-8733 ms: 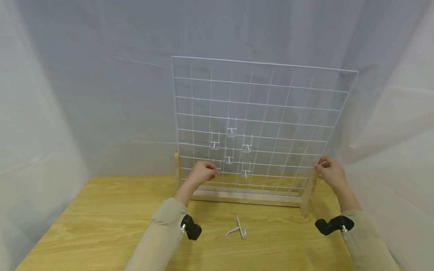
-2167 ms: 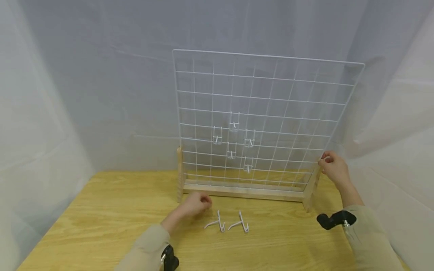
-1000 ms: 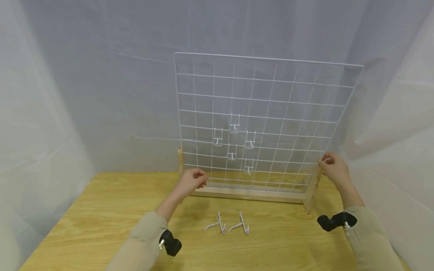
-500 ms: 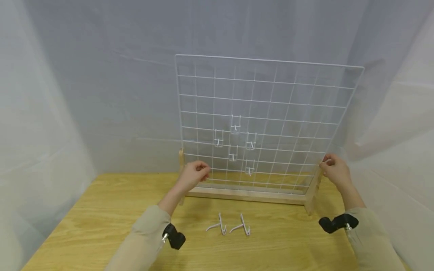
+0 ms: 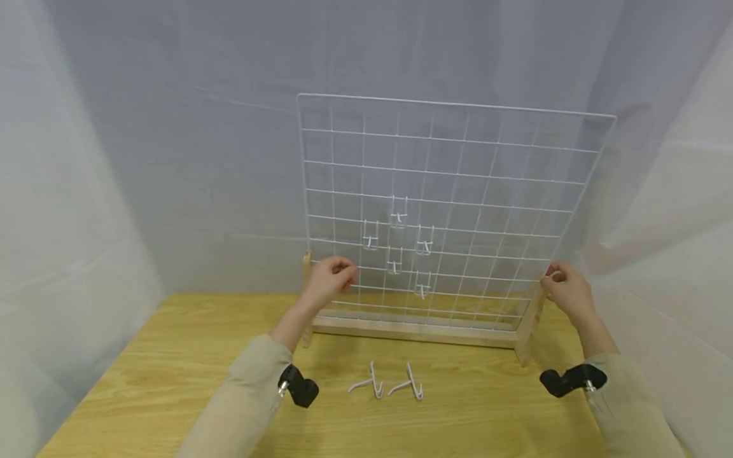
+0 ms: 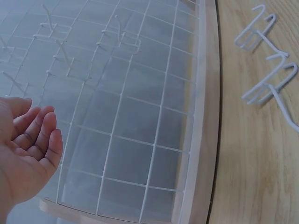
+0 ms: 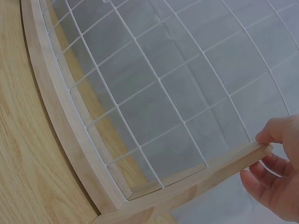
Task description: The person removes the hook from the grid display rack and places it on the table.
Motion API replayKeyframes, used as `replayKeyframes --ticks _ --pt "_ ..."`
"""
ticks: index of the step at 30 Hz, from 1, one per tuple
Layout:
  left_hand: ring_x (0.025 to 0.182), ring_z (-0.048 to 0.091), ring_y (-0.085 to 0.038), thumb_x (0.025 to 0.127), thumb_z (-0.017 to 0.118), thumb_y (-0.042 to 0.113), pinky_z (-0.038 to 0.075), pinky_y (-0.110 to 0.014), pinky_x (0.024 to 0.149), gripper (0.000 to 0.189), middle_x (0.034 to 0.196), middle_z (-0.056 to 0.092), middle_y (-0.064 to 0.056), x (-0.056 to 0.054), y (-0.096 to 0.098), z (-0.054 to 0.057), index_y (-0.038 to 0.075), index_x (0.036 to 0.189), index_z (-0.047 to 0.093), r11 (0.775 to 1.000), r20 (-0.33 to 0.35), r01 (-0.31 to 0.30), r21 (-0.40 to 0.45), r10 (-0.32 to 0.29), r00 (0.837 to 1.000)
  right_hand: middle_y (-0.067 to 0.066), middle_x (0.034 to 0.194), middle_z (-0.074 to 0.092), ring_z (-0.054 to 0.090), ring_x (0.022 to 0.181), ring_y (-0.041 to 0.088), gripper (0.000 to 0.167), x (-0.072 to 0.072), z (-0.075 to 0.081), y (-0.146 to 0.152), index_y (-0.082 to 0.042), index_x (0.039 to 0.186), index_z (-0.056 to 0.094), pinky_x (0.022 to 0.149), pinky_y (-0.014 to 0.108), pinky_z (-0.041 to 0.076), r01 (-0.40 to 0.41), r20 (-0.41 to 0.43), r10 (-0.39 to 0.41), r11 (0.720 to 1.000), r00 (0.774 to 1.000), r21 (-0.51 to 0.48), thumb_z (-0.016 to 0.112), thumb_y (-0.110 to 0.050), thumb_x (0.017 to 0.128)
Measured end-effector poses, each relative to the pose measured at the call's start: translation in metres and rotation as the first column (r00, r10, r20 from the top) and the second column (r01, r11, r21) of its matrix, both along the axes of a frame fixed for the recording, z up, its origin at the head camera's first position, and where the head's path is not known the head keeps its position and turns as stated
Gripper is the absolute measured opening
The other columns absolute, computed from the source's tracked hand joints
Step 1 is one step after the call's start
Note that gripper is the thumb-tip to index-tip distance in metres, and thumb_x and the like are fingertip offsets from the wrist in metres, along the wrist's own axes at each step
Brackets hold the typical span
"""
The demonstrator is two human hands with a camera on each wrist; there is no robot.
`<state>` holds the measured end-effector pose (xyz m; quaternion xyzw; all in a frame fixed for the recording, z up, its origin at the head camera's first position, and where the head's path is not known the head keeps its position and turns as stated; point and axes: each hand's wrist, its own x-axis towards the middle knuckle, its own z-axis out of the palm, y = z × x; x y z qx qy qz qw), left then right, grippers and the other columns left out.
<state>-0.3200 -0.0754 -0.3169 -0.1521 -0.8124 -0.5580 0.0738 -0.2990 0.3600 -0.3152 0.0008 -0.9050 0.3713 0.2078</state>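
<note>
Wire grid panel (image 5: 456, 105): stood upright, bottom edge along the wooden base rail (image 5: 412, 332), which presumably carried its weight.
Right post (image 5: 529, 315): ran up the panel's right edge, likely to keep it from tipping.
Right hand (image 5: 569, 296): pinched the top of that post, thumb on one side, fingers on the other; probably bracing the panel.
Left hand (image 5: 329, 280): in front of the panel's lower left; fingers loosely bent, narrow gap to the thumb, nothing in it. Couldn't tell if fingertips touched wire.
Mounted hooks (image 5: 424, 247): five, staggered left of the panel's center, prongs facing the person. Paired top bends sat over the wires, so gravity likely held them.
Loose hooks (image 5: 412, 383): two on the table (image 5: 458, 426), in front of the panel, side by side and apart, same orientation; spacing probably kept prongs from tangling.
</note>
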Motion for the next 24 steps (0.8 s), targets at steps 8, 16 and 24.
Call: replayKeyframes --ticks 8,16,24 --pt "0.071 0.061 -0.019 0.092 0.056 0.011 0.051 -0.026 0.067 0.022 0.082 0.064 -0.017 -0.004 0.001 0.013 -0.009 0.1 0.061 0.998 -0.016 -0.012 0.056 0.013 1.0 0.016 0.083 0.051 0.054 0.062 0.013 0.015 0.001 0.0 0.001 0.006 0.097 0.048 0.052 0.019 0.048 -0.007 -0.014 0.007 1.0 1.0 0.003 0.048 -0.005 0.088" --pt "0.068 0.055 -0.013 0.093 0.054 0.013 0.05 -0.026 0.067 0.025 0.081 0.063 -0.012 -0.009 0.004 0.026 -0.008 0.104 0.061 0.998 -0.025 -0.013 0.058 0.014 1.0 0.018 0.087 0.05 0.053 0.062 0.012 0.015 -0.001 -0.002 0.001 0.007 0.098 0.048 0.052 0.019 0.047 -0.006 -0.006 0.006 1.0 1.0 0.003 0.048 -0.005 0.088" --pt "0.069 0.057 -0.013 0.093 0.054 0.012 0.05 -0.024 0.067 0.026 0.085 0.063 -0.016 -0.014 0.01 0.038 -0.01 0.107 0.059 0.997 -0.018 -0.008 0.074 0.009 1.0 0.018 0.089 0.049 0.053 0.061 0.012 0.015 -0.002 -0.002 0.002 0.006 0.098 0.047 0.052 0.019 0.047 -0.002 0.002 0.002 1.0 1.0 -0.002 0.048 -0.006 0.088"
